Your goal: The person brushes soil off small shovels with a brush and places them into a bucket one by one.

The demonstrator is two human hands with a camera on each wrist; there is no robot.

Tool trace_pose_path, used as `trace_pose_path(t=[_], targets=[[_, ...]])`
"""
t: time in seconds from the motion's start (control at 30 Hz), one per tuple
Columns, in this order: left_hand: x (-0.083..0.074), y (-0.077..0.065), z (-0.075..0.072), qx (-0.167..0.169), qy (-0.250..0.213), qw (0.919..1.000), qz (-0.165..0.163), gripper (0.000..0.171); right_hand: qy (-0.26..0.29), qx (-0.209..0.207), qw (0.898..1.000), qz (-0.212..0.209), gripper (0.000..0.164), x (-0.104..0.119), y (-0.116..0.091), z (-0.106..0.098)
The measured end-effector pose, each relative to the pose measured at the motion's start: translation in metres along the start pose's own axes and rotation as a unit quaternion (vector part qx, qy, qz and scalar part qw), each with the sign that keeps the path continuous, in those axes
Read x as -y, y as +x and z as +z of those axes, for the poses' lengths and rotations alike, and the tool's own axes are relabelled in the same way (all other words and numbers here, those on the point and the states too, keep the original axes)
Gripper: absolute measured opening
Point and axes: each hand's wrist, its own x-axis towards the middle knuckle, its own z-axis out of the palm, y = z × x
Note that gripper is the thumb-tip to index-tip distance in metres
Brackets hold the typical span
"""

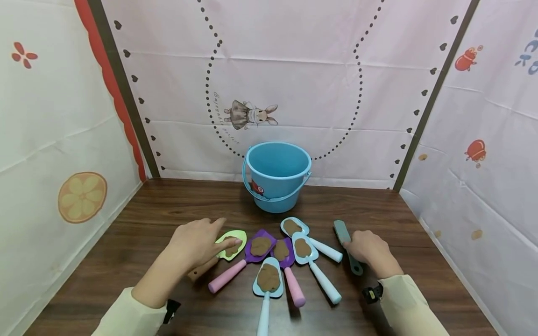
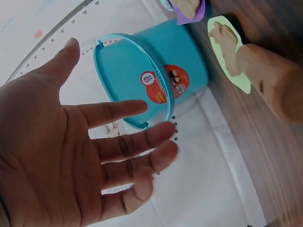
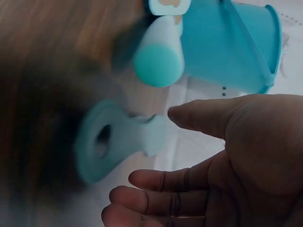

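Right hand (image 1: 369, 247) at the brush (image 1: 342, 230), left hand (image 1: 195, 242) above the green scoop (image 1: 241, 234).
In the head view, the brush lies on the table (image 1: 189, 200) at the right hand's thumb side; the left thumb overlaps the scoop's blade. In the left wrist view, the left fingers are spread, holding nothing, the scoop apart beyond their tips. In the right wrist view, thumb and fingers stand apart, the blurred brush handle before their gap; whether they touch it, one cannot tell.
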Motion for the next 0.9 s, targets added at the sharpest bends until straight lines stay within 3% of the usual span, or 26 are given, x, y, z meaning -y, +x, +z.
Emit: trace_pose_path(t=[0.27, 0.5, 0.6, 0.77, 0.9], targets=[[0.005, -0.006, 0.006, 0.011, -0.001, 0.9999, -0.012, 0.091, 0.014, 0.018, 1.000, 0.007, 0.043, -0.004, 0.008, 0.007], [0.010, -0.005, 0.010, 0.000, 0.018, 0.9998, -0.007, 0.062, -0.002, 0.038, 0.999, 0.004, 0.027, -0.006, 0.010, 0.007], [0.013, -0.005, 0.011, 0.001, 0.020, 0.9998, -0.010, 0.058, -0.014, 0.040, 0.999, -0.013, 0.023, -0.006, 0.011, 0.006], [0.016, -0.005, 0.016, 0.011, 0.019, 0.9997, -0.014, 0.058, -0.006, 0.045, 0.999, -0.018, 0.026, -0.007, 0.012, 0.008], [0.017, -0.004, 0.019, 0.011, 0.023, 0.9996, -0.013, 0.056, 0.008, 0.022, 1.000, -0.010, 0.035, -0.009, 0.011, 0.007]])
